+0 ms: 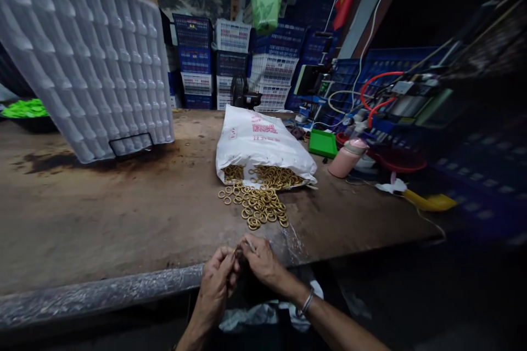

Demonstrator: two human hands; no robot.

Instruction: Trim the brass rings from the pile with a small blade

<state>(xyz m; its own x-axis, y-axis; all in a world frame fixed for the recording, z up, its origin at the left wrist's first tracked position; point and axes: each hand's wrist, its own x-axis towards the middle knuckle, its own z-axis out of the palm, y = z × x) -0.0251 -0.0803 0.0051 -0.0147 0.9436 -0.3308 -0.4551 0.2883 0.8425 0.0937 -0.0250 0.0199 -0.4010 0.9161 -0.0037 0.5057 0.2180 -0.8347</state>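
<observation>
At the table's front edge my two hands meet, fingertips almost touching. My left hand (217,279) is closed in a pinch; a sliver of a gold-coloured ring (236,251) shows at its fingertips. My right hand (263,263), with a metal bangle on its wrist, is closed as well. A thin pale piece shows at its fingers, too small to name. Just beyond the hands lies a loose pile of gold-coloured rings (263,205). They spill from the open mouth of a white woven sack (263,140) with red print, lying on its side.
A tall translucent moulded plastic tray (94,60) leans at the left of the wooden table (123,225). On the right are a pink bottle (348,158), a green tray (323,143), a red bowl (399,159) and a machine with orange hoses (407,101). Stacked crates (197,60) stand behind.
</observation>
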